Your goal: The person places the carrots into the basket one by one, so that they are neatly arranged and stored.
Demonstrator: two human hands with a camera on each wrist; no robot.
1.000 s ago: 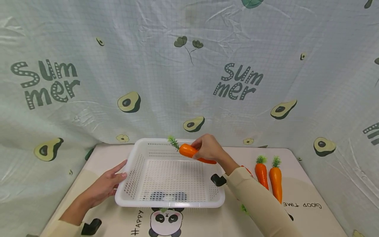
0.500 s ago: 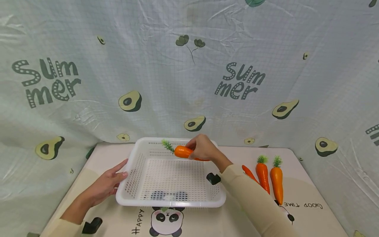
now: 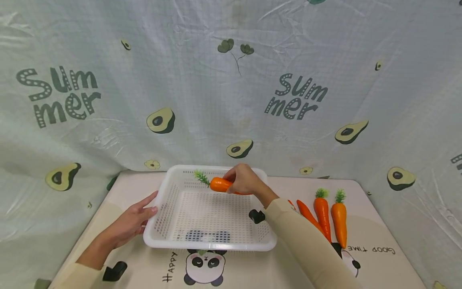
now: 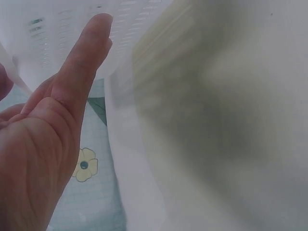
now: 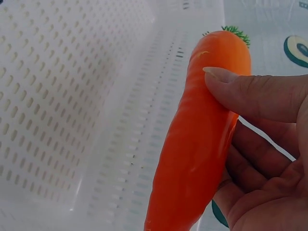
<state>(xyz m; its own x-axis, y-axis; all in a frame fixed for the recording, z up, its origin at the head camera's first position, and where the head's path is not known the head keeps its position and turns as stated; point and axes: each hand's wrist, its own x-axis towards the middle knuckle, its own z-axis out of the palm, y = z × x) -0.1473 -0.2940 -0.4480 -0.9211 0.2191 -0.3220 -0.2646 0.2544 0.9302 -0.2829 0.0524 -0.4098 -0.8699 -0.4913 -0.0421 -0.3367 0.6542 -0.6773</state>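
My right hand (image 3: 245, 180) pinches an orange carrot (image 3: 220, 184) with a feathery green top. The carrot lies nearly level over the back part of a white perforated plastic basket (image 3: 209, 245), its leafy end pointing left. In the right wrist view the thumb presses on the carrot's thick end, with fingers curled behind it. At the basket's left side my left hand (image 3: 131, 220) holds the rim, thumb over the edge. The left wrist view shows a finger extended along the outer wall of the basket (image 4: 53, 38). No carrots lie inside the basket.
Several more carrots (image 3: 339, 224) lie on the table to the right, some partly hidden by the right sleeve (image 3: 306, 245). The table cover (image 3: 249, 269) bears panda prints. A patterned curtain (image 3: 202, 100) hangs behind the table and at both sides.
My right hand has moved a little left with the carrot, farther over the basket. The left hand stays at the rim. The head view has shifted slightly.
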